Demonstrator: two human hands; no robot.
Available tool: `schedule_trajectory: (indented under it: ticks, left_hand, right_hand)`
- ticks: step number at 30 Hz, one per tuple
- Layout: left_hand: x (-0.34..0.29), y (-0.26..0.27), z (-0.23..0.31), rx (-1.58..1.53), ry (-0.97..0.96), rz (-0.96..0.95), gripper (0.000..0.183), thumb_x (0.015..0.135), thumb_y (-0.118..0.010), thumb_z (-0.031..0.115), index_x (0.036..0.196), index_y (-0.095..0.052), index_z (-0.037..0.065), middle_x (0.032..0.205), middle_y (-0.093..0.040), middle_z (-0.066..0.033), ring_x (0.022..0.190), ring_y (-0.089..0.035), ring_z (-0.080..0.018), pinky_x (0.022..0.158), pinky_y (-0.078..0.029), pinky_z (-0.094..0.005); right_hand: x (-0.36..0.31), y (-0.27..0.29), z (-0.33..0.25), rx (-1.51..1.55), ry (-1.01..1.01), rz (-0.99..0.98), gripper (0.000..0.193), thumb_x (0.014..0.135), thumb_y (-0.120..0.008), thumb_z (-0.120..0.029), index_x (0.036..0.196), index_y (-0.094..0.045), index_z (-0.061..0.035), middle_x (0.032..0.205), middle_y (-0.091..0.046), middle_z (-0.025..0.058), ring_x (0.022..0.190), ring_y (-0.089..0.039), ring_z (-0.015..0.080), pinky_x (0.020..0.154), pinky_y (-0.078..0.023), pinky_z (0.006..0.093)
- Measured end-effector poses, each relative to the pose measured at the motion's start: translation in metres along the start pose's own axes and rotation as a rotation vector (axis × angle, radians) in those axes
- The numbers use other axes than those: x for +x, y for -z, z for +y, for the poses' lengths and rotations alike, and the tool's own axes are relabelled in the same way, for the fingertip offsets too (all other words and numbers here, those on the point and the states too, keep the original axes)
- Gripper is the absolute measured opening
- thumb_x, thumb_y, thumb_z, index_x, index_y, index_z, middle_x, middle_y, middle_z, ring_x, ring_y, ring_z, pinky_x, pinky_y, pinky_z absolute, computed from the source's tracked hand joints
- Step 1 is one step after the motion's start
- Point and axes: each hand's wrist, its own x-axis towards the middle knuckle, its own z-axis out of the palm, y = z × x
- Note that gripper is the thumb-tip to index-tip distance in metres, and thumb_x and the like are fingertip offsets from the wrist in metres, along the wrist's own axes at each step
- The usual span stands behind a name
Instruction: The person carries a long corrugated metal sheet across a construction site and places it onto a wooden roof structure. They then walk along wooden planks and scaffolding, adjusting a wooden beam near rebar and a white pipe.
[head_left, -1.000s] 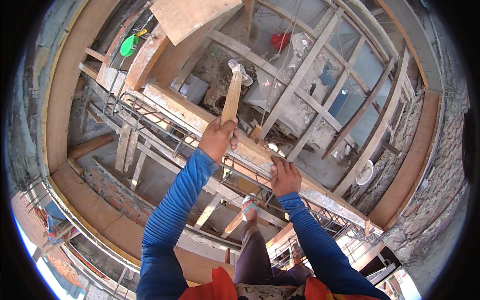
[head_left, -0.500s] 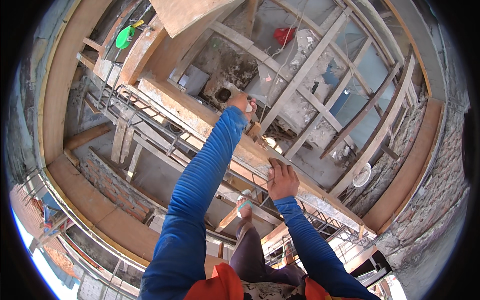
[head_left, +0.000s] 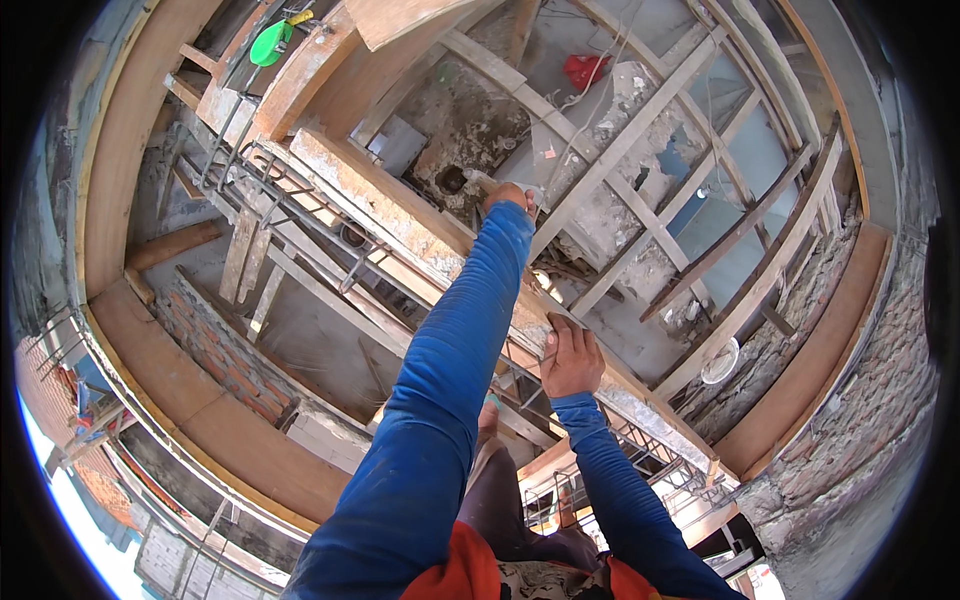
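Observation:
My left hand (head_left: 508,197) is closed, reaching out past the far side of a long plaster-smeared wooden board (head_left: 375,200). A pale, stick-like piece (head_left: 481,181) pokes out from its fingers; the kind is unclear. My left sleeve hides part of the board. Closer to me, my right hand (head_left: 572,362) grips the top edge of the same board, fingers bent over it. Along the near side of the board runs a steel rebar cage (head_left: 300,205). One of my legs shows below, the foot mostly hidden by my left arm.
Open gaps between timbers drop to a rubble-strewn floor (head_left: 470,120). Crossed wooden beams (head_left: 640,130) span the right. A green scoop-like thing (head_left: 270,44) lies upper left, a red thing (head_left: 585,70) at the back. A white round container (head_left: 720,360) sits near the brick wall (head_left: 850,410).
My left hand has moved right and slightly farther away, and its arm now covers more of the board and my foot. My right hand keeps its hold. The view has shifted slightly.

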Motion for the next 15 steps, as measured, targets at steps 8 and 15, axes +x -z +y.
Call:
schedule_trajectory:
  ticks: [8, 15]
  left_hand:
    - [0.043, -0.003, 0.022, -0.048, -0.078, -0.020, 0.018, 0.093, -0.051, 0.018, 0.107, -0.054, 0.007, 0.088, -0.060, -0.0102, 0.069, -0.063, -0.0196, 0.046, -0.044, -0.0269]
    - [0.071, -0.004, 0.015, -0.021, -0.081, -0.105, 0.017, 0.093, -0.050, 0.016, 0.107, -0.052, 0.006, 0.087, -0.059, -0.0105, 0.071, -0.062, -0.0199, 0.048, -0.042, -0.0273]
  right_hand:
    - [0.002, -0.001, -0.005, 0.023, 0.030, 0.010, 0.026, 0.090, -0.049, -0.021, 0.113, -0.058, -0.0143, 0.108, -0.062, 0.0039, 0.089, -0.059, 0.0269, 0.076, -0.049, 0.0388]
    - [0.002, -0.002, -0.001, 0.008, 0.021, 0.034, 0.025, 0.090, -0.049, -0.020, 0.112, -0.060, -0.0137, 0.107, -0.063, 0.0046, 0.087, -0.059, 0.0277, 0.076, -0.049, 0.0390]
